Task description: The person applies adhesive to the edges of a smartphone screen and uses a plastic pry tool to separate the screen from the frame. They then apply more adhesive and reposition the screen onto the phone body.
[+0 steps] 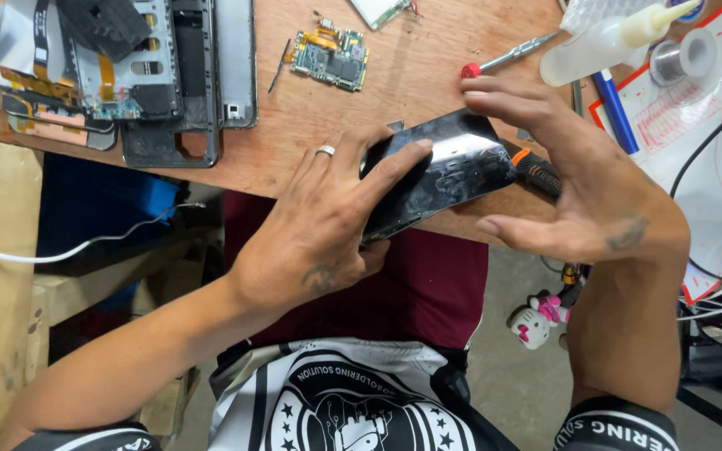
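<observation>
Head view: left hand [315, 230] grips the black phone [440, 171] at the bench edge [244, 179], right hand [578, 192] open beside it, mid-teardown, steadying needed next.

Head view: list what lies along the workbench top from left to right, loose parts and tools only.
Dismantled phone frames → green circuit board → red-tipped screwdriver → glue bottle → solder spool.
</observation>
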